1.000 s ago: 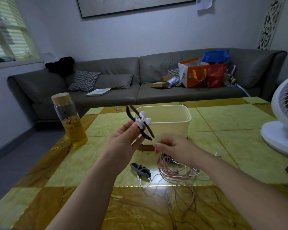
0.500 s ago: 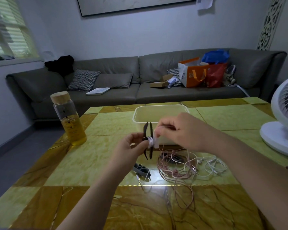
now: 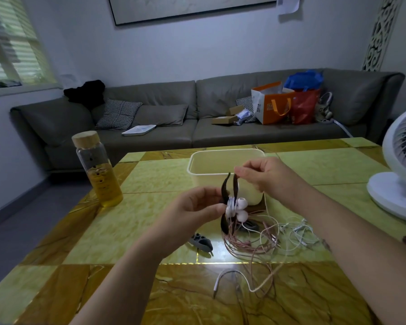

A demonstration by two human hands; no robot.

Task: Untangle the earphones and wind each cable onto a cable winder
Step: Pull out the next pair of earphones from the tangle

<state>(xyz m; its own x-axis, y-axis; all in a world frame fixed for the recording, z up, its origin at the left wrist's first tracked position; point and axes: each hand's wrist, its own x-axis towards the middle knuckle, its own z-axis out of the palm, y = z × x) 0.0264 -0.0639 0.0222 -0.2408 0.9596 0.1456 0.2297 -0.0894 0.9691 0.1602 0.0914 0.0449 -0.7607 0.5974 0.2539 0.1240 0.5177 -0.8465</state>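
My left hand [image 3: 197, 205] pinches a black cable winder [image 3: 227, 195] held upright above the table, with white earbuds [image 3: 239, 208] tucked at its middle and a few white turns around it. My right hand [image 3: 260, 174] pinches the white earphone cable just above and right of the winder. That white cable [image 3: 256, 285] drops to the table and ends in a plug near the front. A pink cable tangle [image 3: 246, 242] lies under the winder, and another white earphone cable [image 3: 298, 233] lies to its right. A second winder [image 3: 201, 241], grey, lies on the table.
A cream plastic tub [image 3: 211, 160] stands just behind my hands. A glass bottle [image 3: 99, 170] of yellow liquid with a wooden lid is at the left. A white fan [image 3: 399, 172] stands at the table's right edge. A grey sofa with bags is beyond.
My right hand rose from the cable pile to the winder and now holds the white cable above it. My left hand lowered the winder and turned it upright.
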